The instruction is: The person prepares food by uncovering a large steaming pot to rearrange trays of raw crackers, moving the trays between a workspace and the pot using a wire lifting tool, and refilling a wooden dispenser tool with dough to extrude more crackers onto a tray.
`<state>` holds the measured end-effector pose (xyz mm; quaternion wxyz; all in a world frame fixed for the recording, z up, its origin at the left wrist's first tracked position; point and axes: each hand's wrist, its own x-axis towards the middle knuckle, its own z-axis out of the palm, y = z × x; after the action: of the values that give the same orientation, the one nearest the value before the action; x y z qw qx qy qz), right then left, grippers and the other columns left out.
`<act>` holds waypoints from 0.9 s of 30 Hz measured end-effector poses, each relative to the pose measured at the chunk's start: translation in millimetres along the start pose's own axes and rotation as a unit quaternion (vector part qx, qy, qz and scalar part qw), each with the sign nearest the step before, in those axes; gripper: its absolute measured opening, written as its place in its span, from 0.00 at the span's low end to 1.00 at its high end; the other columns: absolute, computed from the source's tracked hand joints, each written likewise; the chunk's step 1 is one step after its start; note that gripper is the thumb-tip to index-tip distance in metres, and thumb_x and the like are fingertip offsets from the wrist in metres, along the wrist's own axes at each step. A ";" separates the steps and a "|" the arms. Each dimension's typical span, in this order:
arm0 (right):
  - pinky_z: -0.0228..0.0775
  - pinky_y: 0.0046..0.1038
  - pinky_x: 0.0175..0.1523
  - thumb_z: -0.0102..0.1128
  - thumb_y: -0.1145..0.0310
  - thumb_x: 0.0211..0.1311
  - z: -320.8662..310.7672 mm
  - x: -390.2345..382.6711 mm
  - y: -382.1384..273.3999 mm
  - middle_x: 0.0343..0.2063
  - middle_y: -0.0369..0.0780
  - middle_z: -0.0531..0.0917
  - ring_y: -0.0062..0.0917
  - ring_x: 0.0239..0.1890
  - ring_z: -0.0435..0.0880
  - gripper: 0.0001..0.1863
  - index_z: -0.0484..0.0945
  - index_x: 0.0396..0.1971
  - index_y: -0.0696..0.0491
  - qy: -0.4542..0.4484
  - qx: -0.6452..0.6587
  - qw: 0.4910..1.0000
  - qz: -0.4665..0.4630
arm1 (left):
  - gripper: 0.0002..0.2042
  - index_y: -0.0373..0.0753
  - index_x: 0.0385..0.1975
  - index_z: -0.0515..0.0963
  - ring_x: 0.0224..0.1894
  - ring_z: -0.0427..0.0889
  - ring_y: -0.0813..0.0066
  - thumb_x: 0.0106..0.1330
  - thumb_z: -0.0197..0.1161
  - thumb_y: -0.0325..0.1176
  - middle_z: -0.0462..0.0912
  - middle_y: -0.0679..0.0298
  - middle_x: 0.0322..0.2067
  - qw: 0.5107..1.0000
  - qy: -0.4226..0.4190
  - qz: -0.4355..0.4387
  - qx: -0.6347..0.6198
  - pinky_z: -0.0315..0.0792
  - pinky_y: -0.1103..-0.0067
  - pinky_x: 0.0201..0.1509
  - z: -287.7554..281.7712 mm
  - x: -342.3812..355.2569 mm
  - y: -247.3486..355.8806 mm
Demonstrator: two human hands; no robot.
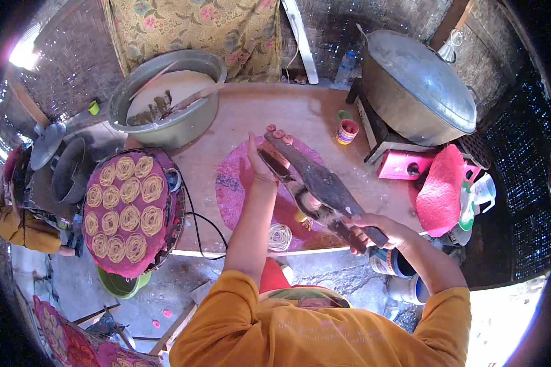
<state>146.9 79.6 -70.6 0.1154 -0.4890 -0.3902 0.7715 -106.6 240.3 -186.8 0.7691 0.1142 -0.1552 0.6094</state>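
Note:
My left hand [265, 156] holds the upper end of a long dark wooden tool [321, 186], its fingertips curled around the edge. My right hand [386, 229] grips the lower right end of it. The tool has two boards, held at a slant above a round pink mat [236, 183] on the table. Under the tool sits a white coil of strands [280, 238], with a small yellowish piece partly hidden beside it. At my left is a round tray covered in pink [150, 263], bearing several pale noodle-like coils [128, 189].
The wooden table [251, 110] holds a big basin [165, 128] with pale contents at back left, small cups [346, 131], and at right a large lidded pot [416, 85] on a stand beside pink items [438, 189]. A black cable [193, 214] hangs near the tray. Another person [15, 226] is at far left.

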 end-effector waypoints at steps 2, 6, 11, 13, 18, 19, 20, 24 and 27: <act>0.75 0.25 0.29 0.53 0.46 0.57 4.4 -15.6 -3.3 0.27 0.42 0.81 0.26 0.25 0.81 0.28 0.73 0.40 0.59 -0.002 -0.005 1.000 0.008 | 0.17 0.48 0.39 0.70 0.37 0.73 0.71 0.65 0.45 0.54 0.73 0.71 0.32 1.000 -0.009 -0.006 0.002 0.66 0.63 0.45 11.0 -7.0 -2.8; 0.74 0.24 0.28 0.55 0.47 0.57 -7.1 -30.1 -9.2 0.24 0.42 0.80 0.25 0.22 0.81 0.26 0.76 0.35 0.60 0.021 -0.022 0.999 0.012 | 0.19 0.47 0.37 0.69 0.37 0.73 0.68 0.64 0.45 0.57 0.73 0.69 0.30 0.999 0.020 0.021 -0.013 0.67 0.65 0.43 19.0 -5.4 -26.3; 0.73 0.24 0.26 0.58 0.47 0.55 -7.5 -11.7 -7.9 0.22 0.41 0.80 0.24 0.22 0.80 0.26 0.77 0.31 0.60 0.038 -0.052 0.998 -0.029 | 0.17 0.49 0.37 0.70 0.35 0.74 0.71 0.65 0.44 0.55 0.74 0.72 0.29 1.000 -0.011 -0.001 0.001 0.66 0.66 0.42 25.1 11.6 -6.4; 0.73 0.23 0.26 0.58 0.47 0.55 -2.8 -12.4 -8.0 0.23 0.41 0.80 0.24 0.23 0.81 0.26 0.77 0.32 0.60 0.012 -0.042 0.999 -0.031 | 0.17 0.49 0.37 0.70 0.34 0.74 0.71 0.65 0.44 0.55 0.74 0.72 0.28 1.000 0.008 0.006 0.019 0.66 0.66 0.42 29.8 4.1 -0.6; 0.74 0.24 0.26 0.59 0.48 0.54 -8.8 -28.6 -1.8 0.26 0.43 0.81 0.24 0.23 0.81 0.26 0.77 0.35 0.60 0.004 -0.035 0.999 -0.012 | 0.18 0.50 0.36 0.71 0.31 0.74 0.70 0.65 0.43 0.56 0.74 0.73 0.28 0.997 0.064 0.023 0.047 0.66 0.65 0.40 30.0 -13.5 -19.3; 0.74 0.24 0.26 0.59 0.48 0.54 -11.9 -31.0 -0.8 0.26 0.43 0.81 0.24 0.23 0.81 0.26 0.77 0.35 0.60 0.015 -0.044 0.999 -0.003 | 0.18 0.49 0.35 0.71 0.31 0.74 0.70 0.65 0.43 0.56 0.74 0.73 0.27 0.996 0.082 0.027 0.035 0.66 0.66 0.39 26.2 -13.2 -27.1; 0.74 0.24 0.26 0.60 0.48 0.53 -13.5 -30.9 -3.1 0.24 0.42 0.80 0.24 0.22 0.80 0.25 0.77 0.33 0.60 0.020 -0.052 0.998 -0.002 | 0.18 0.49 0.34 0.71 0.30 0.74 0.70 0.65 0.43 0.56 0.74 0.73 0.26 0.994 0.100 0.032 0.024 0.66 0.66 0.37 22.2 -13.9 -30.7; 0.73 0.23 0.24 0.61 0.47 0.51 -24.3 -1.8 12.0 0.22 0.39 0.79 0.22 0.21 0.80 0.26 0.76 0.33 0.58 0.025 -0.049 0.998 -0.018 | 0.18 0.48 0.32 0.71 0.29 0.74 0.69 0.65 0.44 0.56 0.74 0.72 0.25 0.997 0.068 0.025 0.017 0.66 0.67 0.36 -2.5 -6.4 -23.8; 0.72 0.22 0.26 0.61 0.47 0.52 -25.4 21.9 26.9 0.23 0.39 0.79 0.21 0.22 0.79 0.25 0.76 0.33 0.57 0.015 -0.045 0.998 -0.046 | 0.17 0.47 0.30 0.71 0.28 0.74 0.70 0.65 0.45 0.55 0.75 0.71 0.25 0.997 0.065 0.020 0.037 0.65 0.69 0.36 -4.3 -3.9 -7.1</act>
<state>163.0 86.3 -109.9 0.1347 -0.4867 -0.4454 0.7393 -100.0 236.7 -192.2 0.7602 0.0993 -0.0842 0.6365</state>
